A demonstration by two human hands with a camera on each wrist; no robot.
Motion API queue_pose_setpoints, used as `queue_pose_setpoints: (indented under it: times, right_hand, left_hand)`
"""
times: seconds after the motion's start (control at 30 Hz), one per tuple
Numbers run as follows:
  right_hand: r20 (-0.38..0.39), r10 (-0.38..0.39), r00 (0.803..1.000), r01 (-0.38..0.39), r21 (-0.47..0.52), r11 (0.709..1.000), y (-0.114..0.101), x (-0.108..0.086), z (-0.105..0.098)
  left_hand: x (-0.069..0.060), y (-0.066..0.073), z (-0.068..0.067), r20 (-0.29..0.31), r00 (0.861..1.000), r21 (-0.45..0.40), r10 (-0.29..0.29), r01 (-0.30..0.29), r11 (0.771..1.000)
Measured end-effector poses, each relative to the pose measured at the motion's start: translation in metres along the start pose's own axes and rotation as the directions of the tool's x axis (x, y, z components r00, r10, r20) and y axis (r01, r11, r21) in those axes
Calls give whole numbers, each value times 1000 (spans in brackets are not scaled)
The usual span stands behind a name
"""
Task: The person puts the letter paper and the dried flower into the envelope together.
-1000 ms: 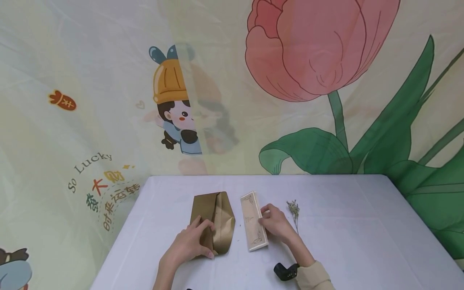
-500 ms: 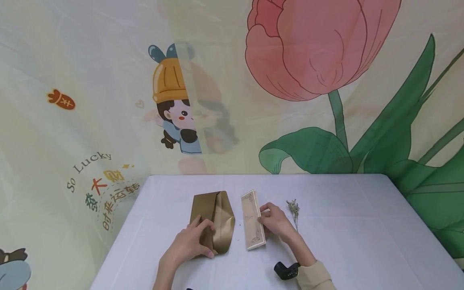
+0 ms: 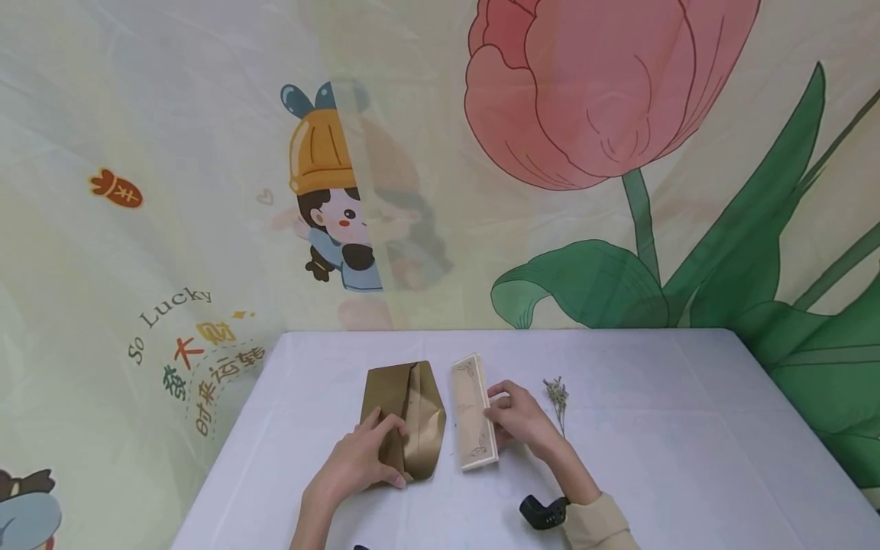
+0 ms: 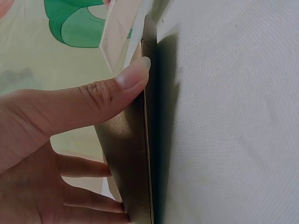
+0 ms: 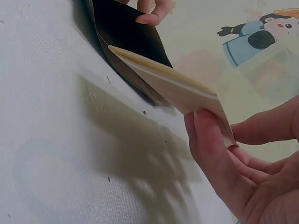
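Observation:
A golden-brown envelope (image 3: pixel 428 428) lies on the table with its flap side toward the right. My left hand (image 3: pixel 357 462) rests on its left part, fingers spread on the surface and thumb at the near edge; the left wrist view shows the thumb (image 4: pixel 100 100) against the envelope's edge (image 4: pixel 135 158). Just right of the envelope, my right hand (image 3: pixel 524 418) pinches the right edge of a narrow cream card (image 3: pixel 474 416) with ornamental corners. In the right wrist view the card (image 5: pixel 163 84) is held off the table, tilted, its far end near the dark envelope (image 5: pixel 128 28).
A small dried flower sprig (image 3: pixel 558 399) lies right of my right hand. A black device (image 3: pixel 543 513) is at my right wrist, by the beige sleeve. The white-covered table (image 3: pixel 687 458) ends at a printed cloth backdrop (image 3: pixel 426 153). Small dark specks lie on the cloth.
The card in my right hand has moved slightly left and away from me, toward the envelope. My left hand and the envelope have stayed in place.

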State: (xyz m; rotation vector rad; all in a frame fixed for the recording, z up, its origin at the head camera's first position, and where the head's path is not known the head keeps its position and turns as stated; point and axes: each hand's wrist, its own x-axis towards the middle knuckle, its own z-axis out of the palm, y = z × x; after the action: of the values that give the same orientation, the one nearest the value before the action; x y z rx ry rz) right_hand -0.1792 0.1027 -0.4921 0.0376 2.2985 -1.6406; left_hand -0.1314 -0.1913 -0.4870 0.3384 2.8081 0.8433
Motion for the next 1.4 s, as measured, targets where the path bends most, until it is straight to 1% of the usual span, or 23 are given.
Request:
queue_pose_setpoints:
  times: [0.13,0.3,0.57,0.77,1.4]
  right_hand:
    - [33,-16,999,15,39,999,-1,-2,1]
    - [47,-34,998,30,64,997,-4,-4,4]
    - [58,-41,997,36,83,996,-8,-4,10]
    - [69,-56,996,49,102,994,-6,-3,12]
    - [110,-83,990,68,140,988,-1,0,22]
  left_hand:
    - [0,0,1,2,1000,-6,0,0,1000]
    - [1,-1,1,2,1000,-1,3,-3,1000]
    - [1,-2,1,-3,1000,23,-5,5,1000]
    - [2,-2,2,-8,1000,29,-5,5,1000]
    - [1,-1,1,-9,1000,8,-3,3,1000]
